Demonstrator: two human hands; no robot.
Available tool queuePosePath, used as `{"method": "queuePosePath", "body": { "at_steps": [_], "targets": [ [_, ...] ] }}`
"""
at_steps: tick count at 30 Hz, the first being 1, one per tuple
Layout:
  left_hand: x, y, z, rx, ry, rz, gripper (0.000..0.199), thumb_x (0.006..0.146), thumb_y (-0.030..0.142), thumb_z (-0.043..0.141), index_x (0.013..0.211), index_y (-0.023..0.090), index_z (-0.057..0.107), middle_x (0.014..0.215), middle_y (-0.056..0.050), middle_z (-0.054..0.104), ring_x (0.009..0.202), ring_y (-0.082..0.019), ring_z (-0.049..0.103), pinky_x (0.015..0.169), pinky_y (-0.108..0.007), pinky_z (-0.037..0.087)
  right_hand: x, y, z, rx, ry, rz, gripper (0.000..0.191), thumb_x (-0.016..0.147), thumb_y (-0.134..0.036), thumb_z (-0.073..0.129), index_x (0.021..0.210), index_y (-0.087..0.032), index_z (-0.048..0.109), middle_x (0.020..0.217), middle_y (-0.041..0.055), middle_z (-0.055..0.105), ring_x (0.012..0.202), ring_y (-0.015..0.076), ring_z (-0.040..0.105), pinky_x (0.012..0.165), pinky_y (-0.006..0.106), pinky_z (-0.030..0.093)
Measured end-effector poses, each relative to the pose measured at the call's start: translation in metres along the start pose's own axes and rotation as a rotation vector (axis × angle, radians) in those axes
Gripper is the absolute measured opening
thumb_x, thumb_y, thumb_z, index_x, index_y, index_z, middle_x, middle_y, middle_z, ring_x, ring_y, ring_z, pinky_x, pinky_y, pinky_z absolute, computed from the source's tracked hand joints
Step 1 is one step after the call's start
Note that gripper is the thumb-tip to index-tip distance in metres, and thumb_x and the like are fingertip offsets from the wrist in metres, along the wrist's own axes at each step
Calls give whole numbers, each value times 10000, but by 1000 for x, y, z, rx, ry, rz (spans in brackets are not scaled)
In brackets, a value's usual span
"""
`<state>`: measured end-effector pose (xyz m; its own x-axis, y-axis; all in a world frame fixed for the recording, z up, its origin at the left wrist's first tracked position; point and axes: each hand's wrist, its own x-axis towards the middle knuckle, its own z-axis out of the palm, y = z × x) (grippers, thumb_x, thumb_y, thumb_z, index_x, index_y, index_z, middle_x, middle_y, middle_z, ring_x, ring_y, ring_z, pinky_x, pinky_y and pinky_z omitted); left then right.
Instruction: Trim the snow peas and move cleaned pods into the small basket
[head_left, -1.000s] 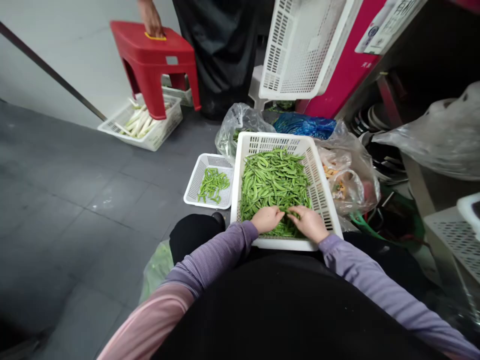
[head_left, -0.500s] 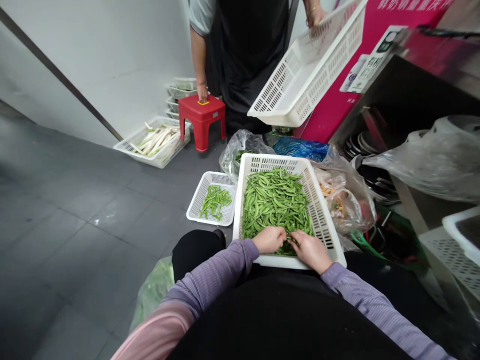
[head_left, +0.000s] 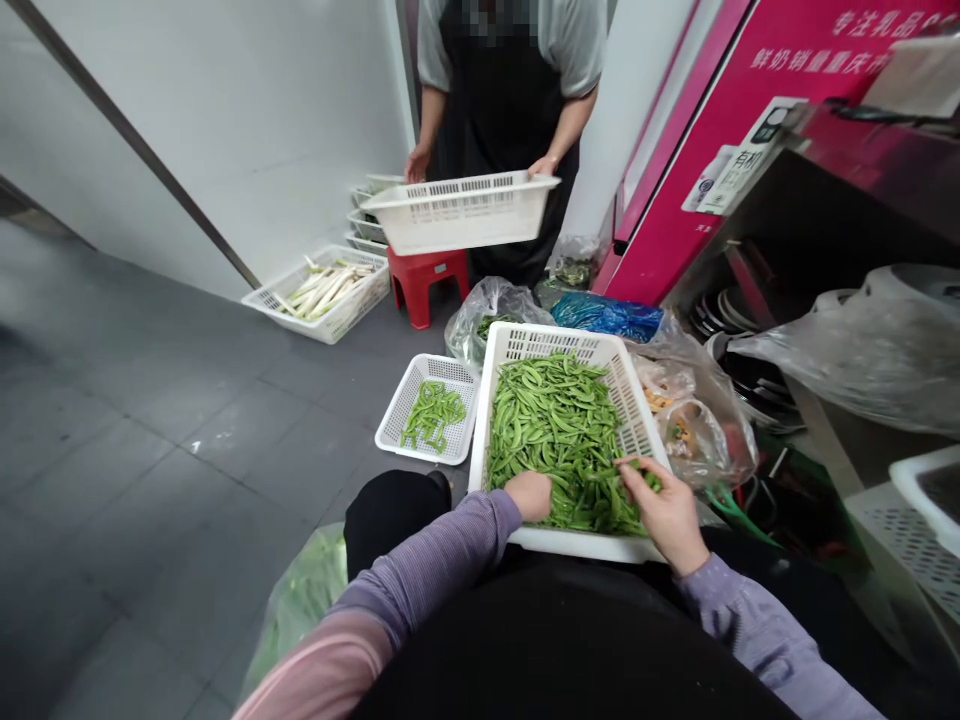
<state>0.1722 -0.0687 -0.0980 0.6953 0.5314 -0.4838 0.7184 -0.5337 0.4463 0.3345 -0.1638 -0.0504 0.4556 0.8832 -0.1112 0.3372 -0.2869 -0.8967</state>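
Note:
A large white basket [head_left: 592,543] full of green pea pods [head_left: 559,420] rests at my lap. My left hand [head_left: 529,496] is closed at the near left part of the pods; its fingertips and anything in them are hidden. Over the basket's right side, my right hand [head_left: 664,505] pinches some green pods between thumb and fingers. Left of the large basket, a smaller white basket [head_left: 384,430] on the floor holds a little heap of green pods [head_left: 433,412].
A person in a black apron [head_left: 502,110] holds a white basket [head_left: 465,215] above a red stool [head_left: 427,285]. A basket of white stalks [head_left: 326,290] stands by the wall. Plastic bags [head_left: 694,440] lie right of the pods, and a blue bag [head_left: 607,315] lies behind.
My right hand has moved right, away from my left hand, which is now lower and further left. The other person has let go of the stool and brought the white basket over it with both hands.

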Motion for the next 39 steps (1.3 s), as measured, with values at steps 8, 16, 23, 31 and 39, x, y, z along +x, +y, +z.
{"method": "queuePosePath", "body": {
  "at_steps": [8,16,23,31,39],
  "targets": [
    [-5,6,1,-497,103,319,603,677,182,618,1254,166,443,1133,-85,551,740,-113,584,699,-231,484,3,7,1,-229,-67,-54,261,648,-449,585,747,-217,652,689,41,638,599,201,552,560,318,436],
    [-7,12,2,-753,-123,139,207,836,181,383,867,119,577,653,23,546,417,-44,466,442,-169,388,-2,19,21,-75,-211,99,410,643,-533,532,818,-168,598,553,-6,561,407,109,410,413,243,317],
    [-9,12,-5,-774,-260,115,204,839,183,371,802,126,563,572,51,481,392,-40,430,441,-175,388,7,26,15,-85,-230,91,381,678,-514,505,833,-170,563,578,0,572,388,104,416,397,234,314],
    [-18,14,-4,132,38,324,241,812,252,440,762,147,651,779,-89,656,750,-215,605,667,-300,456,7,13,11,-998,-420,-530,229,744,-173,497,923,-201,637,898,83,631,713,197,619,612,279,441],
    [-16,11,-4,-327,360,343,264,838,219,405,787,126,647,702,-23,635,639,-108,547,606,-189,411,8,-2,25,-331,-554,-84,141,712,-283,562,614,-194,513,507,-28,482,505,132,479,499,246,360]
  ]
}}
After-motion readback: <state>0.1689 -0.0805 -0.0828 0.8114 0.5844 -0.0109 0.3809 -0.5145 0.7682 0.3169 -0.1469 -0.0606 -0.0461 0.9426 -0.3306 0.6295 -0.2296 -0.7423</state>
